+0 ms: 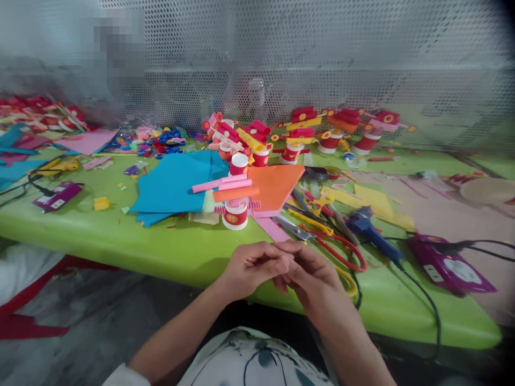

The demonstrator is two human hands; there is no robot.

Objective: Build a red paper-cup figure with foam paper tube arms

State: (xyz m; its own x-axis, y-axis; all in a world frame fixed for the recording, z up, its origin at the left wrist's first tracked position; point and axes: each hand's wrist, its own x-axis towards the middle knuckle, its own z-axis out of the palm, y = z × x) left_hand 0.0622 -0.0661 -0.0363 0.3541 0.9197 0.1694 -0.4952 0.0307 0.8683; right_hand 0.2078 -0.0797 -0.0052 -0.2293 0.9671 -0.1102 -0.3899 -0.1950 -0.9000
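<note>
My left hand and my right hand meet over the table's front edge, fingers curled and fingertips pressed together. Whether anything small is pinched between them is hidden. Just beyond stands a red and white paper cup with pink coiled strips at its sides. Above it sit an orange paper roll and several pink paper rolls, with another white cup behind. Red-handled scissors lie beside my right hand, close to a pink paper strip.
Blue sheets and an orange sheet cover mid-table. On the right lie a blue glue gun and a purple power box with cables. Finished-looking cup figures line the back by a perforated metal screen. Another purple box is left.
</note>
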